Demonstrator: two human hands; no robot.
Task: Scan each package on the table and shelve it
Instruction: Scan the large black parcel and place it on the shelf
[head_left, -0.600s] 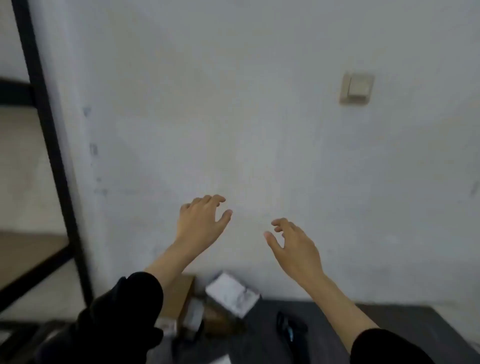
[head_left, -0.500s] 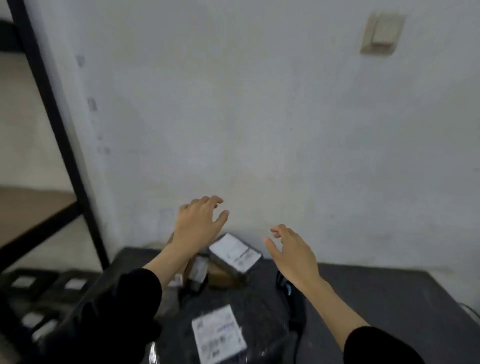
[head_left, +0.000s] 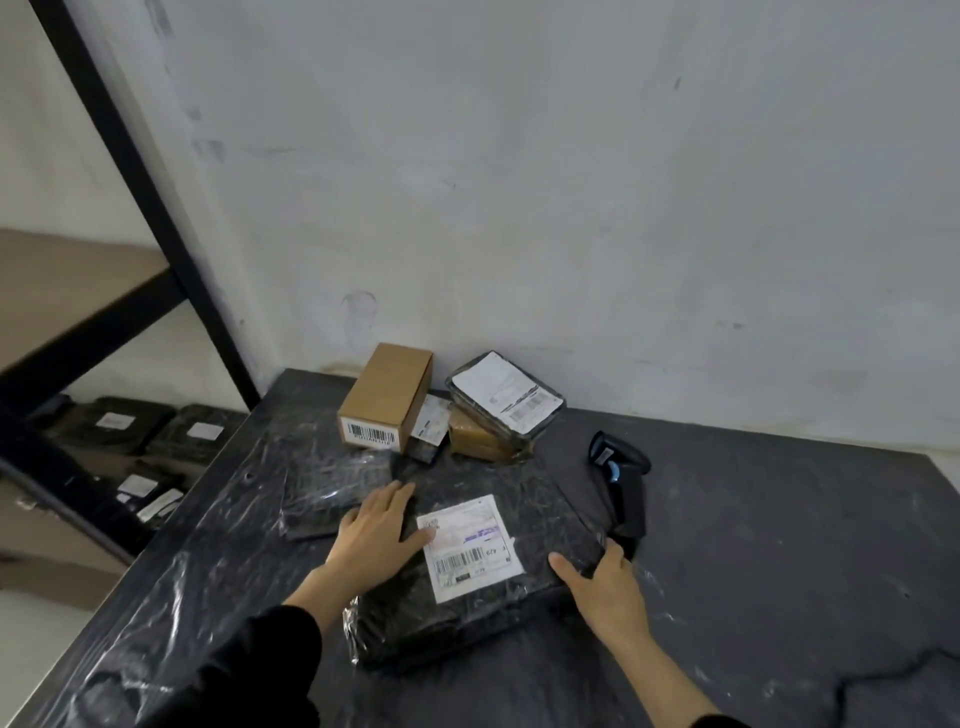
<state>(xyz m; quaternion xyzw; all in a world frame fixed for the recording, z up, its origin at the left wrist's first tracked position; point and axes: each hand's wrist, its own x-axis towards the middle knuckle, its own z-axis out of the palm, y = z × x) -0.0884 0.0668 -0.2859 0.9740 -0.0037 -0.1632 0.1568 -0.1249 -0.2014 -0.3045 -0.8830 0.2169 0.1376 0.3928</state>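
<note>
A large flat black plastic-wrapped package (head_left: 535, 525) with a white barcode label (head_left: 467, 545) lies on the dark table (head_left: 779, 545). My left hand (head_left: 371, 540) rests flat on its left part, fingers spread. My right hand (head_left: 602, 582) grips its right front edge, thumb on top. A black handheld scanner (head_left: 621, 486) lies just right of the package. Behind it sit a brown cardboard box (head_left: 387, 397), a wrapped package with a white label (head_left: 506, 397) on top of a brown parcel (head_left: 480, 447), and another black flat package (head_left: 330, 486) to the left.
A black metal shelf frame (head_left: 145, 182) stands at the left, with a wooden shelf board (head_left: 62, 291). Several black labelled packages (head_left: 135, 426) lie on its lower level. A white wall rises behind the table.
The view has dropped from the wall to the table. Both hands came down from mid-air onto the large black package, the right one taking hold of its edge.
</note>
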